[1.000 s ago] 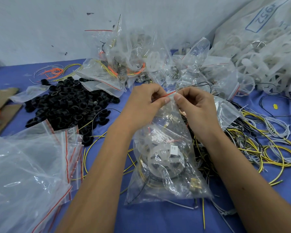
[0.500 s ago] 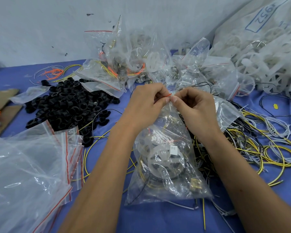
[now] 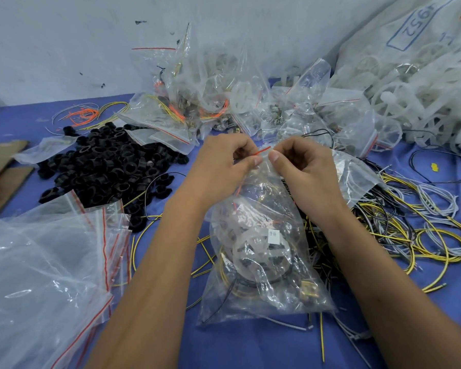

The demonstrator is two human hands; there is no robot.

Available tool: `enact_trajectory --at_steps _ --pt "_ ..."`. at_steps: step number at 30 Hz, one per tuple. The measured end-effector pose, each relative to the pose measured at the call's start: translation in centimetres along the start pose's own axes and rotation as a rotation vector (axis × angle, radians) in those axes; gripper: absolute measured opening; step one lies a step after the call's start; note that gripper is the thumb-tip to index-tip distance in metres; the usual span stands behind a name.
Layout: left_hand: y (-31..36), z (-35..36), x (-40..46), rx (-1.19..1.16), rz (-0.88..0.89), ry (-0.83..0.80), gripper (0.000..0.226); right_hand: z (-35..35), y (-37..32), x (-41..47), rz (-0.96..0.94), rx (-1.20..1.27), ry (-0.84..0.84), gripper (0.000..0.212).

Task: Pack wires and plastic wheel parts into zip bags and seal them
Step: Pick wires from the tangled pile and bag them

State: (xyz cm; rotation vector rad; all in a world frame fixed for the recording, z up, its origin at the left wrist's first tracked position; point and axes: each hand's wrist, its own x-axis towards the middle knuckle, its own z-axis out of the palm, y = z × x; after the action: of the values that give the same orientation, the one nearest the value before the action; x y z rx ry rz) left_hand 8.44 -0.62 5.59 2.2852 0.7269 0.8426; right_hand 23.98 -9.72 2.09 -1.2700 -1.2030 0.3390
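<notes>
Little is changed since the earlier frames: both thumbs are kept at the red seal strip, and a slightly longer stretch of that strip is now seen between them than half a second ago. The zip bag (image 3: 264,262) is held up by its top edge, its lower end resting on the worktop (image 3: 245,347). The left hand (image 3: 224,166) is curled round the left part of the bag's mouth, thumb pressed against the fingers with the plastic pinched between. The right hand (image 3: 301,169) is closed in the same way on the right part, so that the two thumbs are nearly touching above the bag's body. Inside the bag a white plastic wheel part (image 3: 258,251), coiled wires and a small white label are seen through the film.

A blue cover is spread over the worktop, and a pale, marked wall stands behind it. A heap of black rings (image 3: 104,166) lies to the left beyond the left forearm. Empty zip bags (image 3: 43,267) are stacked at the near left. Filled bags (image 3: 197,102) are piled against the wall just beyond the hands. Loose yellow, grey and black wires (image 3: 410,230) are spread under and to the right of the right forearm, and white wheel parts (image 3: 423,102) are heaped at the far right. Bare blue surface is left only along the near edge, between and below the forearms.
</notes>
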Motion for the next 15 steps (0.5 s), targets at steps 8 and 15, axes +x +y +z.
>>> enact_trajectory --at_steps 8,15 --pt "-0.8 -0.3 0.0 -0.029 -0.056 -0.04 0.009 0.1 0.2 0.1 0.006 -0.017 0.023 0.011" --pt "-1.4 -0.3 -0.1 -0.004 -0.026 -0.035 0.011 0.1 0.4 0.1 0.012 -0.06 0.045 0.012"
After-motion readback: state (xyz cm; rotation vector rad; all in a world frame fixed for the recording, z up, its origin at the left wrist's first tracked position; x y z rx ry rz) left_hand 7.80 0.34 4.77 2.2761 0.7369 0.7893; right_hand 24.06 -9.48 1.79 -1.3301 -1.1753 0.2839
